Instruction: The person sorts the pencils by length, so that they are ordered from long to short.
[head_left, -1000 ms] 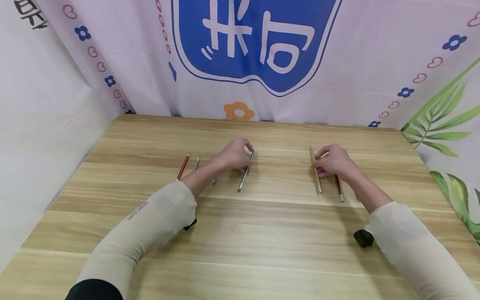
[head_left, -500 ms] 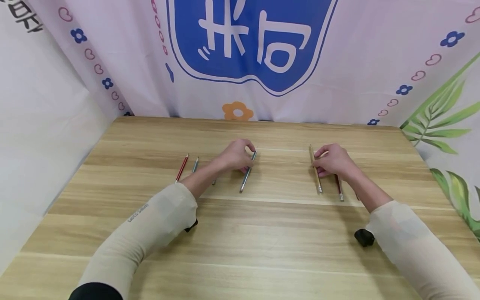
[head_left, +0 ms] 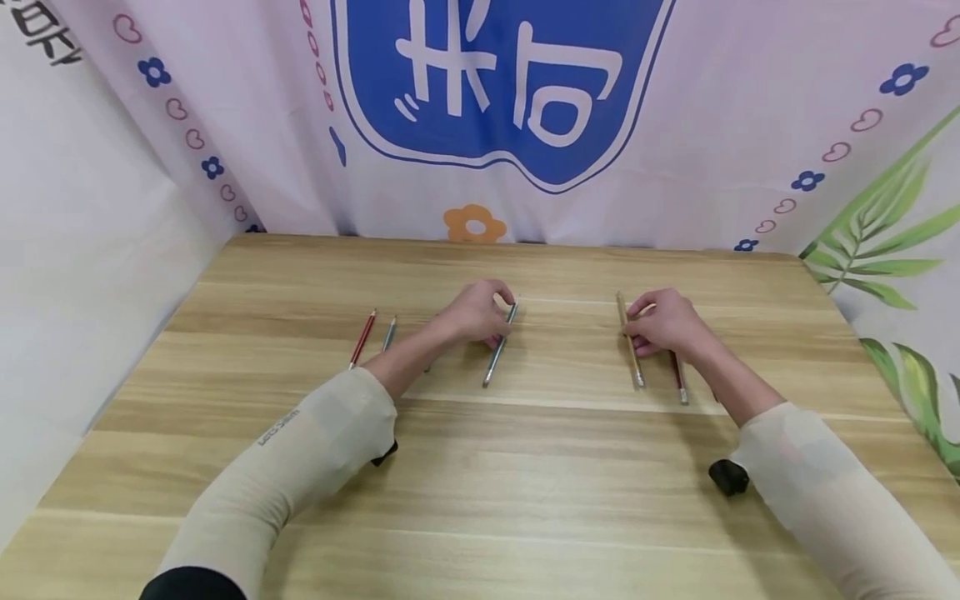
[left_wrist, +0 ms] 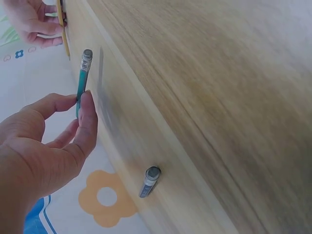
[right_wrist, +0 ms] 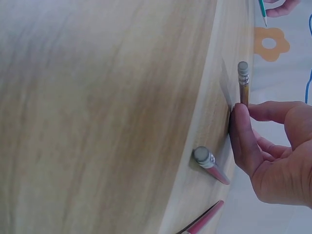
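Observation:
My left hand pinches a teal pencil between thumb and fingers, its eraser end toward me and its shaft slanting on the head view. Across from it, my right hand pinches a yellow pencil that also has its eraser end nearest me. Beside the right hand lies a dark red pencil, with another red pencil further right, mostly covered by the forearm in the head view. Left of the left hand are a red pencil and a blue-green pencil; another pencil lies partly behind that wrist.
The wooden table reaches back to a printed curtain with a blue emblem. A white sheet hangs on the left side, and leaf-patterned cloth on the right. Black wrist devices sit under the sleeves.
My left hand has shifted slightly to the right with the teal pencil. The right hand and its yellow pencil stay nearly where they were.

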Demonstrator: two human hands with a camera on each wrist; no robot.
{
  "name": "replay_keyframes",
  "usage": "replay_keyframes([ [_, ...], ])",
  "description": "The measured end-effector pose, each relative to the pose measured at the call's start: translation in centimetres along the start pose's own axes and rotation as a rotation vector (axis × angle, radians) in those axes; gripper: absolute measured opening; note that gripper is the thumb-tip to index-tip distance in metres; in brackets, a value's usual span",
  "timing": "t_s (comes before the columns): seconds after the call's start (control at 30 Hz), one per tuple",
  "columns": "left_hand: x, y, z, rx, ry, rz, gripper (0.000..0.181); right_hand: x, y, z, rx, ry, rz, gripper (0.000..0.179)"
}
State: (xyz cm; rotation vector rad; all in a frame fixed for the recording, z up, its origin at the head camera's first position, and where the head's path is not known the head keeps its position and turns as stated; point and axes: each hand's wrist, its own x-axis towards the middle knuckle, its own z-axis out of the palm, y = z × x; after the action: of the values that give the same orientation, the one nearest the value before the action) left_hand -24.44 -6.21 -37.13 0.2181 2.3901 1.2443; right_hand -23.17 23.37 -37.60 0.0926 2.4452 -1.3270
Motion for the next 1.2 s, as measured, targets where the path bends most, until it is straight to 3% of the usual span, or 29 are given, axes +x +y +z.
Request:
replay_keyframes([
  [0.6, 0.2, 0.1, 0.9, -0.046, -0.018, 0.047, 0.041, -0.6, -0.6, 0.1, -0.042, 0.002, 0.002, 0.030],
  [1.2, 1.7, 2.1, 4.0, -0.158, -0.054, 0.069, 0.041, -0.9, -0.1, -0.4, -0.104, 0.029, -0.013, 0.029],
])
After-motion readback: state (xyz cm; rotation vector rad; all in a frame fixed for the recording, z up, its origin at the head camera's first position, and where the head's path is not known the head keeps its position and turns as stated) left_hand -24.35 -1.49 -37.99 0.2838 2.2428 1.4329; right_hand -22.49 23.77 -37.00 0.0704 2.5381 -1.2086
